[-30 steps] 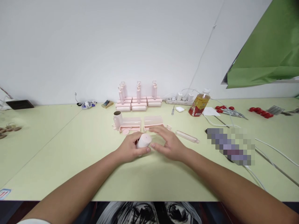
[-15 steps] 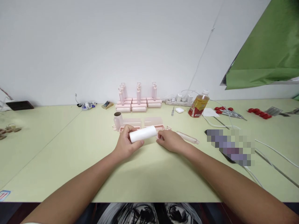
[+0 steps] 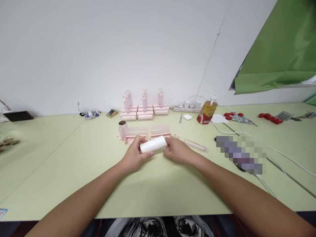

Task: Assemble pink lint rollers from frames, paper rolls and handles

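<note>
My left hand (image 3: 134,156) is wrapped round the left end of a white lint roller refill (image 3: 153,144), which is held tilted slightly up to the right above the table. My right hand (image 3: 177,149) has its fingers pinched at the roll's right end; part of the fingertips is hidden. Just behind the roll lie two open pink lint roller cases, a left case (image 3: 138,131) and a right case (image 3: 160,130) with translucent lids. A roll with a brown cardboard core (image 3: 122,123) stands upright beside the left case. To my right lies a clear pink handle (image 3: 196,145).
Several pink lint rollers (image 3: 145,115) with upright handles stand by the wall. A power strip (image 3: 187,109), a drink bottle (image 3: 207,110), a screwdriver (image 3: 180,118) and red-handled tools (image 3: 239,118) sit at the back right. A blurred-out phone (image 3: 238,154) and cables lie at the right.
My right hand has moved onto the right end of the roll. The roll, in my left hand, has shifted slightly. The camera view has turned a little.
</note>
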A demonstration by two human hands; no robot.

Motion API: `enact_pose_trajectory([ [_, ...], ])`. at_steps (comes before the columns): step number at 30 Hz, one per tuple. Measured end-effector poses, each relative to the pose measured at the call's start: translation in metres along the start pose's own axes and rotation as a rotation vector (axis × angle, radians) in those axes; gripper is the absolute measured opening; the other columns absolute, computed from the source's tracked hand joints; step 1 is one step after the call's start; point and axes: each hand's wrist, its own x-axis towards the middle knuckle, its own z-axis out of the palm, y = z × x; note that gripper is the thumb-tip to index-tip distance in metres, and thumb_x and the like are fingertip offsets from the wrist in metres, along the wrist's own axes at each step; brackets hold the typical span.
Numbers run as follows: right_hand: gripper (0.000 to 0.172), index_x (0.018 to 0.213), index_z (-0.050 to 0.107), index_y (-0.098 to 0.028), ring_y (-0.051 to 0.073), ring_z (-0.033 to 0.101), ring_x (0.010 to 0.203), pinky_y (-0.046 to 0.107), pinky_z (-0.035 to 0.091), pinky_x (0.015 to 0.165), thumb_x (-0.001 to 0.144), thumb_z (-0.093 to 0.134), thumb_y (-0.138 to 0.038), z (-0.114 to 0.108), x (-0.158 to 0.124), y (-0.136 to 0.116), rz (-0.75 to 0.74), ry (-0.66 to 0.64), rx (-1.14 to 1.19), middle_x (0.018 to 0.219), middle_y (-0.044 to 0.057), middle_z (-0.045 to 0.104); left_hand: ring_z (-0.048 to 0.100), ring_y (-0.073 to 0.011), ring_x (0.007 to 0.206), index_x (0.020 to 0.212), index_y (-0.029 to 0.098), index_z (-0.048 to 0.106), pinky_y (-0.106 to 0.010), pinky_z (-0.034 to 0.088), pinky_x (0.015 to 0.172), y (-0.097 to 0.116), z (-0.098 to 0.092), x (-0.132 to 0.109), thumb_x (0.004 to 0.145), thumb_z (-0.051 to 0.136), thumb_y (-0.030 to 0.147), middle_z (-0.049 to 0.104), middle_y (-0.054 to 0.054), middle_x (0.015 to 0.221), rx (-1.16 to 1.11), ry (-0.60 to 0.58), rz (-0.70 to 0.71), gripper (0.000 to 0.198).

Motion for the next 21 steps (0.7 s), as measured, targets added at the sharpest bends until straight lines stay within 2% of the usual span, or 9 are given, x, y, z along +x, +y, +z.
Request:
enact_pose_trajectory([
  [2, 0.01, 0.082, 0.061, -0.018, 0.017, 0.054, 0.074, 0.026, 0.034, 0.061, 0.076, 0.053, -0.016, -0.001, 0.002, 0.0, 0.011, 0.036, 0.071, 0.085, 0.005, 0.062, 0.053, -0.0113, 0.07, 0.104, 0.022, 0.044, -0.022, 0.046, 0.055, -0.001, 0.001, 0.001, 0.071, 0.073, 0.033, 0.055, 0.001, 0.091, -0.045, -0.006, -0.025, 0.045],
  [4, 0.004, 0.073, 0.058, -0.019, 0.016, 0.052, 0.07, 0.026, 0.035, 0.06, 0.075, 0.055, -0.02, -0.002, 0.004, -0.001, 0.059, 0.132, 0.157, 0.08, 0.003, 0.059, 0.055, -0.0113, 0.068, 0.114, 0.023, 0.045, -0.022, 0.047, 0.05, -0.002, 0.001, 0.003, 0.073, 0.071, 0.033, 0.053, -0.001, 0.096, -0.112, -0.039, -0.042, 0.05],
  [8, 0.021, 0.065, 0.045, -0.021, 0.015, 0.052, 0.065, 0.027, 0.041, 0.06, 0.076, 0.059, -0.032, -0.004, 0.006, -0.001, 0.096, 0.358, 0.539, 0.076, 0.001, 0.055, 0.06, -0.0152, 0.079, 0.121, 0.023, 0.047, -0.024, 0.052, 0.051, -0.004, 0.002, 0.006, 0.073, 0.071, 0.033, 0.052, -0.004, 0.103, -0.205, -0.088, -0.033, 0.054],
  [11, 0.029, 0.062, 0.044, -0.021, 0.017, 0.059, 0.078, 0.031, 0.048, 0.07, 0.078, 0.062, -0.036, -0.002, 0.004, -0.001, 0.002, 0.422, 0.812, 0.09, 0.005, 0.059, 0.06, -0.0149, 0.078, 0.12, 0.023, 0.048, -0.024, 0.052, 0.052, -0.006, 0.002, 0.005, 0.074, 0.071, 0.031, 0.053, -0.003, 0.101, -0.224, -0.089, -0.03, 0.052],
  [14, 0.028, 0.066, 0.05, -0.02, 0.02, 0.061, 0.092, 0.034, 0.049, 0.081, 0.081, 0.065, -0.038, 0.0, 0.0, -0.003, -0.111, 0.441, 0.812, 0.102, 0.009, 0.062, 0.059, -0.0142, 0.075, 0.121, 0.023, 0.048, -0.025, 0.052, 0.055, -0.007, 0.002, 0.004, 0.075, 0.07, 0.03, 0.055, -0.002, 0.098, -0.192, -0.101, -0.009, 0.052],
  [21, 0.024, 0.075, 0.054, -0.021, 0.02, 0.062, 0.092, 0.035, 0.05, 0.083, 0.086, 0.062, -0.04, 0.005, -0.004, -0.003, -0.208, 0.453, 0.72, 0.102, 0.008, 0.066, 0.057, -0.014, 0.072, 0.122, 0.023, 0.048, -0.026, 0.05, 0.058, -0.006, 0.002, 0.002, 0.075, 0.07, 0.033, 0.056, -0.002, 0.096, -0.136, -0.103, 0.007, 0.053],
])
